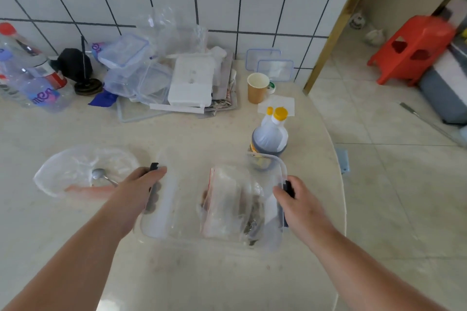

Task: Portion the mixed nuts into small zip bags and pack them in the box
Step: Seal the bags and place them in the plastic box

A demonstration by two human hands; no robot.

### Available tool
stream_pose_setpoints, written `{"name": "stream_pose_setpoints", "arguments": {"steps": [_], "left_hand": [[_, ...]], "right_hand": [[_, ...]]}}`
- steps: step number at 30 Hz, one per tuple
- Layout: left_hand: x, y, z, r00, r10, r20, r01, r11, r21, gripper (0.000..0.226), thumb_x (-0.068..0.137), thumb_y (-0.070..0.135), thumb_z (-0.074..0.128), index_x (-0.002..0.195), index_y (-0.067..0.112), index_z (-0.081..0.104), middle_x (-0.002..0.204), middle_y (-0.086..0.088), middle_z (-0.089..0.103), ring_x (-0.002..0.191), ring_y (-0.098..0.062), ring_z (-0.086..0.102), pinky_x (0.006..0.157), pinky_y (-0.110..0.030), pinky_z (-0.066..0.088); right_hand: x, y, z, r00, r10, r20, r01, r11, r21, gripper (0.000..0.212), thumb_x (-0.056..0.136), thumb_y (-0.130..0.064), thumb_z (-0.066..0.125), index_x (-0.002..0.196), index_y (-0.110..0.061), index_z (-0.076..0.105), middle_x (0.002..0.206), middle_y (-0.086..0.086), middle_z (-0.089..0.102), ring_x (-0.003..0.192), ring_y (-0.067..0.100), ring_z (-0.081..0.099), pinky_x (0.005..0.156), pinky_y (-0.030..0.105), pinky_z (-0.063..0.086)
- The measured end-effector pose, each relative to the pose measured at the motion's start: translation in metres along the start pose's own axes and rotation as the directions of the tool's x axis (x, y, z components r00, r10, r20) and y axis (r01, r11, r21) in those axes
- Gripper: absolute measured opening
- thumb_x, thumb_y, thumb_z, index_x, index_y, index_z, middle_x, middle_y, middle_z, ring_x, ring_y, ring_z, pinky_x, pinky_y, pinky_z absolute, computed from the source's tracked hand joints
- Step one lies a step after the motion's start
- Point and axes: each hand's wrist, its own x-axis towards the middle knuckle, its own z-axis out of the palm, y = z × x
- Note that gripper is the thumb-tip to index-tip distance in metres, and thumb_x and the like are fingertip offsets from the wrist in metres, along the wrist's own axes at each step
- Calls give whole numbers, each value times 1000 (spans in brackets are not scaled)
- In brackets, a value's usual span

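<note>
A spoon (99, 174) is left in the mostly emptied bag (75, 171) at the left, with open counter (202, 280) toward the near edge. The clear box (217, 237) is gripped at both side latches by the left hand (141, 189) and right hand (295, 199), zip bags of nuts (232, 207) packed inside. A yellow-capped bottle (271, 134) is parked just behind its right corner, pretty close.

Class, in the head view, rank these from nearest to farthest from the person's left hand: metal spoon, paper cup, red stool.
From the left hand:
1. Metal spoon, just to its left.
2. Paper cup, far right on the table.
3. Red stool, on the floor beyond the table.
</note>
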Motion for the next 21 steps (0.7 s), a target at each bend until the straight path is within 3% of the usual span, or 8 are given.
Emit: {"name": "stream_pose_setpoints", "arguments": {"steps": [4, 9, 12, 15, 18, 21], "left_hand": [[-10, 2, 19, 999, -18, 46, 19, 1000, -16, 24, 92, 36, 72, 81, 19, 58, 59, 3, 55, 43, -14, 46, 44, -24, 34], [-28, 10, 62, 995, -12, 98, 14, 1000, -27, 26, 91, 38, 74, 81, 19, 60, 60, 1, 56, 43, -14, 46, 48, -24, 34], [-44, 18, 98, 991, 8, 136, -4, 1000, -28, 30, 94, 45, 70, 79, 20, 61, 56, 2, 56, 40, -12, 45, 42, -21, 33], [-62, 21, 138, 987, -25, 158, 30, 999, -31, 37, 94, 56, 65, 76, 24, 70, 56, 3, 59, 41, -13, 49, 46, -24, 37], [-87, 17, 196, 972, -45, 229, 44, 999, 8, 39, 94, 58, 64, 78, 24, 68, 55, 4, 59, 41, -13, 50, 48, -26, 38], [-115, 11, 260, 947, -45, 319, 27, 998, 62, 36, 96, 57, 63, 80, 25, 69, 54, 4, 57, 40, -11, 47, 37, -23, 36]], "right_hand": [[-13, 21, -13, 999, 17, -47, -15, 998, 60, 23, 87, -49, 53, 109, -43, 55, 89, -14, 65, 85, 12, 61, 64, 28, 44], [-29, 58, -43, 994, 64, -91, -36, 960, 277, 32, 66, -61, 50, 96, -56, 57, 75, -26, 64, 62, -2, 61, 49, 20, 45], [-32, 88, -60, 984, 127, -128, -63, 907, 417, 34, 64, -57, 57, 98, -52, 60, 73, -20, 65, 59, 0, 63, 52, 29, 50], [-38, 122, -83, 963, 208, -171, -99, 864, 494, 38, 60, -57, 60, 98, -49, 61, 74, -13, 67, 65, 7, 67, 62, 37, 55], [-57, 164, -122, 933, 285, -220, -118, 819, 562, 34, 60, -56, 59, 93, -49, 62, 64, -16, 63, 50, -1, 58, 59, 34, 51], [-80, 210, -159, 897, 355, -262, -133, 784, 607, 24, 61, -51, 56, 83, -44, 63, 53, -15, 53, 42, 2, 48, 51, 28, 40]]}}
